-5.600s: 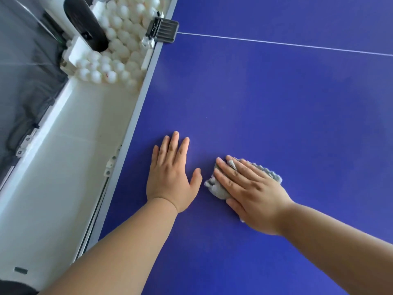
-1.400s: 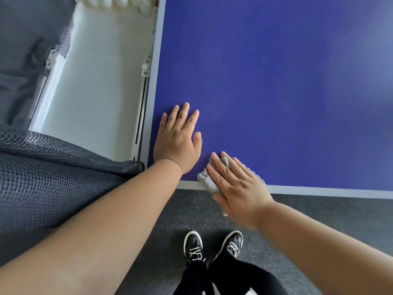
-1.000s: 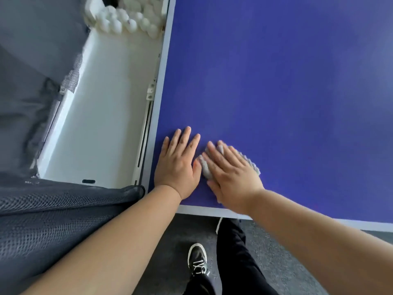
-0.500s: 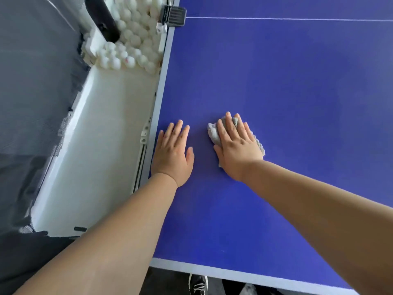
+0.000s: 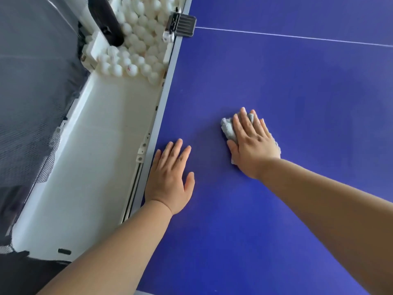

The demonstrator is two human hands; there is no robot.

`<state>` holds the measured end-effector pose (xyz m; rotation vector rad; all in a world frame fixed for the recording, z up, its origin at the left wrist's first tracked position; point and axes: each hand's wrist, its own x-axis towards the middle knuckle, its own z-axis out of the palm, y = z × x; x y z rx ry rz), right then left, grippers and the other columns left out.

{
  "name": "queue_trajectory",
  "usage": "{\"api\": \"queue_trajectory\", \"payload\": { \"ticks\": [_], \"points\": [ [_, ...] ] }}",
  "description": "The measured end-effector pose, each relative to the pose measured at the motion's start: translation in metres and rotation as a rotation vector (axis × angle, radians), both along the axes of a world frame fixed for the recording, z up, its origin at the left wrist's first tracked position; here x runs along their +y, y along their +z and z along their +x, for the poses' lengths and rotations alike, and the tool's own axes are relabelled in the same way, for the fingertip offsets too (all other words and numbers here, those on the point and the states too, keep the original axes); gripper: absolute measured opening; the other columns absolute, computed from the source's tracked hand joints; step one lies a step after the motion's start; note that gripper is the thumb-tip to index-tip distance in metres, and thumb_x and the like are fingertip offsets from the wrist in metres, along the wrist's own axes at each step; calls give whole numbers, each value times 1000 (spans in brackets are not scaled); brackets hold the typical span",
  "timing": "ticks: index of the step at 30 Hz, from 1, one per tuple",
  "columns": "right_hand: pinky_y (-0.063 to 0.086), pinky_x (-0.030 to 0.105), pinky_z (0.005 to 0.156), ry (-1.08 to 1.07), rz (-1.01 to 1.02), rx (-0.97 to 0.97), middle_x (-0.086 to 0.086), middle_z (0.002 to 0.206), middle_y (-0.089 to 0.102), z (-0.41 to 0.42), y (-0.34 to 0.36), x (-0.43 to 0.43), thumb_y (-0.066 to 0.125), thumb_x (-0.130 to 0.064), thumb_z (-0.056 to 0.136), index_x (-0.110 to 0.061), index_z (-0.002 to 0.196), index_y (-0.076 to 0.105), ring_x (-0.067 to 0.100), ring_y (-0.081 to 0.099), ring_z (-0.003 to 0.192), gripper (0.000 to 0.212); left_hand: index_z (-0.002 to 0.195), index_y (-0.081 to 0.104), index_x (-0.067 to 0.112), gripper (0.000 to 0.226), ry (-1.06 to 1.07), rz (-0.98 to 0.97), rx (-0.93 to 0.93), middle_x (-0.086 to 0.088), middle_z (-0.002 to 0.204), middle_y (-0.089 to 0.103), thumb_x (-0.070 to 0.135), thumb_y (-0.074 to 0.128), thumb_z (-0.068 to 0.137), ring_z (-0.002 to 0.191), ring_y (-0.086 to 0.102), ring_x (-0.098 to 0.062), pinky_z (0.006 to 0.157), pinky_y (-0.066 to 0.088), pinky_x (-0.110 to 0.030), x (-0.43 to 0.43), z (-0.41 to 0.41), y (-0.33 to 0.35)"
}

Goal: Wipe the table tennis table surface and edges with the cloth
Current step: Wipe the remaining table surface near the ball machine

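Note:
The blue table tennis table fills the right of the head view, with a pale grey edge band running down its left side. My right hand presses flat on a crumpled grey cloth on the surface, fingers spread over it; most of the cloth is hidden under the palm. My left hand lies flat and open on the table close to the left edge, holding nothing.
A white trough runs along the table's left edge, its far end heaped with several white balls. A black tube stands among them. A grey clamp grips the edge near a thin white line. Dark netting hangs at left.
My right hand has slid the cloth up and away from the near edge, farther from the left hand. The view has lifted from the near edge and shoes toward the table's middle.

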<state>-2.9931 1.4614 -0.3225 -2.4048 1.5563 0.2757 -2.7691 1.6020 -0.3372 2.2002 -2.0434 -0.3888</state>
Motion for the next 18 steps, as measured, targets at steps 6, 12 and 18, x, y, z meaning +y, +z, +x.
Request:
{"api": "queue_trajectory", "payload": {
  "ticks": [6, 12, 18],
  "points": [
    [2, 41, 130, 158, -44, -71, 6, 173, 12, 22, 3, 37, 24, -46, 106, -16, 164, 24, 32, 9, 159, 65, 162, 32, 22, 67, 0, -8, 2, 1, 174, 15, 42, 37, 98, 160, 10, -21, 129, 12, -49, 1, 0, 1],
    [12, 45, 130, 533, 34, -1, 4, 173, 9, -1, 9, 106, 27, -55, 105, -18, 166, 18, 27, 8, 160, 71, 162, 33, 20, 65, 1, -1, 13, -1, 173, 16, 35, 49, 101, 160, 10, -23, 128, 13, -51, 1, -2, 5],
    [-4, 37, 130, 84, -36, 27, 1, 174, -6, 17, 3, -32, 21, -49, 107, -18, 166, 2, 24, -9, 160, 69, 163, 31, 22, 67, -5, -8, -8, 1, 173, 15, 44, 32, 100, 160, 9, -21, 129, 11, -49, 1, -1, 0]
  ]
}}
